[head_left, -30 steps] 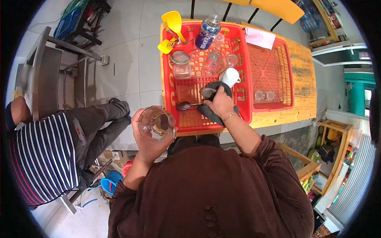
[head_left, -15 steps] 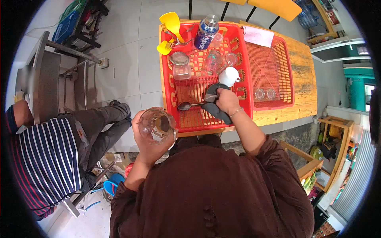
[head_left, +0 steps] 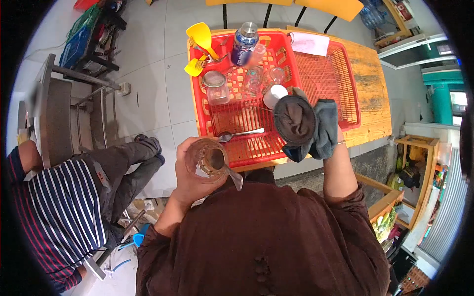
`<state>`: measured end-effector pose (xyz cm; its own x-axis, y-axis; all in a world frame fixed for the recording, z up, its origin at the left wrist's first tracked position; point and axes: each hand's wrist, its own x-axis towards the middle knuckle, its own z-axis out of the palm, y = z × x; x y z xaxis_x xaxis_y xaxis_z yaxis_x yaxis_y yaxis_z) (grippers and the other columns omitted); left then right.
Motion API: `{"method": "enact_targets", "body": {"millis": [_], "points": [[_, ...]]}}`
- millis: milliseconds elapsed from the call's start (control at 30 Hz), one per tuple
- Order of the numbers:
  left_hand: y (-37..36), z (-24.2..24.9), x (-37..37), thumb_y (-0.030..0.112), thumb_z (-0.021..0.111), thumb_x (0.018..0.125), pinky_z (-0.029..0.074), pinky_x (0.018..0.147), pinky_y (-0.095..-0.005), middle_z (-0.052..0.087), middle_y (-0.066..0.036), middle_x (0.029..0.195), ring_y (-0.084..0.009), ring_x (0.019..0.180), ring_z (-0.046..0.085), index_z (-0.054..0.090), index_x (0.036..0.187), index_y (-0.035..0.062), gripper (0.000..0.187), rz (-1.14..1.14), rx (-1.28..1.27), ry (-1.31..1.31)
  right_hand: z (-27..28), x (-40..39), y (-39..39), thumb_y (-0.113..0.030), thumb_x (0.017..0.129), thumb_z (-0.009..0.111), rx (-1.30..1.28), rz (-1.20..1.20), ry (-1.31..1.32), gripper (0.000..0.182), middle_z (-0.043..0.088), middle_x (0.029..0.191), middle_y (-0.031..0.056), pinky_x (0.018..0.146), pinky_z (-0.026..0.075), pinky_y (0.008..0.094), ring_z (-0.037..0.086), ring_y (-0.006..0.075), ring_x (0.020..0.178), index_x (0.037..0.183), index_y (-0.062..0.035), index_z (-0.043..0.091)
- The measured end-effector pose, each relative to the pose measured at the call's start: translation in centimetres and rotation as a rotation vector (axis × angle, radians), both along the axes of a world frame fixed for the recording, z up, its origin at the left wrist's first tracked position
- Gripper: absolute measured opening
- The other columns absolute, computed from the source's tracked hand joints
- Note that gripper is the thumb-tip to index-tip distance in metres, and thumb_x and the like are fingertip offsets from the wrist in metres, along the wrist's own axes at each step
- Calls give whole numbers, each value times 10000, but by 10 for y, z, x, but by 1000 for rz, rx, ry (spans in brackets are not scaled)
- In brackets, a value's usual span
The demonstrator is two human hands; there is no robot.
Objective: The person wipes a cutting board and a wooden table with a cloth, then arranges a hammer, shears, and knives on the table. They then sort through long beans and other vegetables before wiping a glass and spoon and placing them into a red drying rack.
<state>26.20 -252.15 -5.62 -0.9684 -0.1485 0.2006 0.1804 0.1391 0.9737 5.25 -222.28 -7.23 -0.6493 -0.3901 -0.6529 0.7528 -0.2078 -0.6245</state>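
Observation:
A clear glass mug (head_left: 201, 166) is in my left hand (head_left: 190, 188), its rim tipped toward me, in front of the red dish rack (head_left: 199, 111). My right hand (head_left: 340, 144) is closed on a dark grey cloth (head_left: 323, 129), which hides most of the fingers. A rounded, bunched part of the cloth faces up over the rack's right front corner. On the rack's ribbed front part lies a metal spoon (head_left: 244, 133). Beside the cloth, a white cup (head_left: 274, 96) is partly covered by it.
The rack also holds a blue bottle (head_left: 244, 47), a lidded jar (head_left: 216, 89), drinking glasses (head_left: 253, 80) and yellow utensils (head_left: 200, 37). A second red basket (head_left: 328, 74) stands on the wooden table (head_left: 371, 81). A person in a striped shirt (head_left: 64, 202) is at my left.
My right hand has moved right and toward me with the cloth, away from the spoon, which stays in the rack. The glass mug has shifted slightly right and turned, showing its handle.

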Motion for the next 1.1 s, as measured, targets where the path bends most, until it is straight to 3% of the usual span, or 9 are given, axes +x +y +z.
{"method": "enact_targets", "body": {"millis": [233, 333, 433, 500, 667, 867, 967, 1000, 1100], "points": [[4, 11, -25, 48, 891, 661, 439, 1045, -412, 467, -211, 1389, -291, 1376, 422, 383, 1337, 59, 845, -182, -65, 53, 13, 19, -5, -251, 1040, 392, -271, 43, 89, 431, 564, 1295, 174, 1001, 498, 378, 593, 224, 1144, 1344, 38, 489], [8, 16, -34, 109, 915, 645, 366, 1099, -432, 500, -162, 1367, -317, 1436, 335, 436, 1313, 61, 823, -245, -51, 74, 33, 36, -22, -291, 1068, 303, -805, 27, 58, 513, 471, 1432, 214, 1097, 439, 406, 529, 260, 1275, 1428, 55, 421], [11, 22, -42, 145, 932, 633, 318, 1135, -441, 547, -117, 1323, -326, 1471, 273, 450, 1314, 48, 840, -346, 89, -45, 26, 37, -15, -335, 1060, 271, -489, 173, 172, 578, 453, 1451, 240, 1112, 431, 399, 529, 286, 1286, 1470, 62, 363], [13, 22, -45, 146, 933, 631, 331, 1130, -432, 563, -113, 1307, -309, 1458, 300, 443, 1323, 39, 855, -429, 134, -87, 28, 34, -22, -361, 1049, 340, -636, 109, 43, 582, 471, 1443, 215, 1115, 429, 395, 530, 274, 1282, 1456, 53, 387], [21, 32, -45, 130, 927, 626, 445, 1038, -369, 609, -111, 1246, -232, 1268, 548, 440, 1328, 22, 861, -476, 230, -199, 85, 41, -62, -594, 982, 386, -435, -42, -9, 797, 567, 1340, 167, 1037, 478, 400, 583, 268, 1184, 1461, 42, 357], [17, 36, -49, 103, 930, 608, 471, 1009, -370, 602, -99, 1239, -205, 1151, 608, 412, 1358, 35, 914, -346, 8, -157, 80, 35, -39, -527, 934, 617, -490, 167, 321, 731, 624, 1237, 132, 899, 541, 377, 636, 238, 1044, 1395, 14, 444], [19, 42, -50, 107, 930, 608, 478, 994, -364, 596, -96, 1250, -195, 1139, 607, 422, 1351, 36, 903, -313, -7, -145, 97, 32, -21, -183, 721, 896, -257, 400, 551, 903, 594, 1211, 101, 887, 501, 289, 585, 163, 1116, 1438, 34, 392], [24, 46, -51, 104, 918, 630, 484, 978, -350, 607, -93, 1221, -186, 1119, 613, 441, 1330, 29, 850, -290, 12, -134, 115, 43, -26, -140, 700, 906, -91, 390, 624, 920, 600, 1185, 89, 880, 499, 269, 586, 148, 1108, 1441, 37, 389], [41, 50, -56, 96, 893, 679, 493, 952, -325, 625, -87, 1170, -167, 1084, 621, 488, 1284, 16, 732, -239, 62, -103, 138, 39, -34, -148, 789, 840, 219, 491, 923, 521, 641, 858, 20, 679, 484, 263, 567, 80, 787, 1217, 16, 591]]}}
